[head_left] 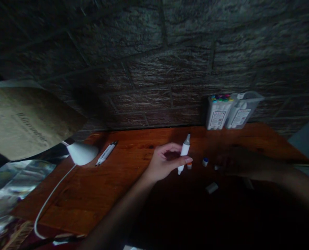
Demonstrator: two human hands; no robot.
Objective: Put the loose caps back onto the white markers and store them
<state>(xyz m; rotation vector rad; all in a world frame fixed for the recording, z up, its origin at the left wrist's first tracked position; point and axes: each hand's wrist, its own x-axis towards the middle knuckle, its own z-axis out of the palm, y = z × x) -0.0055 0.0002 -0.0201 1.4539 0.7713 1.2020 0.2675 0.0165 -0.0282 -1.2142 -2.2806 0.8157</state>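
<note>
My left hand (163, 163) is closed around a white marker (185, 150), which it holds tilted above the table. The marker's grey upper end and narrow lower tip both show. Just beside my left thumb stands a small cap with an orange top (189, 166). A cap with a blue top (205, 161) stands a little to the right. My right hand (229, 162) lies in deep shadow, its fingertips at a small pale cap (217, 167); its finger shape is too dark to make out. Nearer to me, a grey-white cap (212, 188) lies on its side.
Two clear marker cases (219, 113) stand against the stone wall, the left one packed with colourful-ended markers. Two markers (106, 153) lie at the left of the wooden table (128, 149). A lamp with a white base (83, 152), paper shade and white cord (51, 194) occupies the left edge.
</note>
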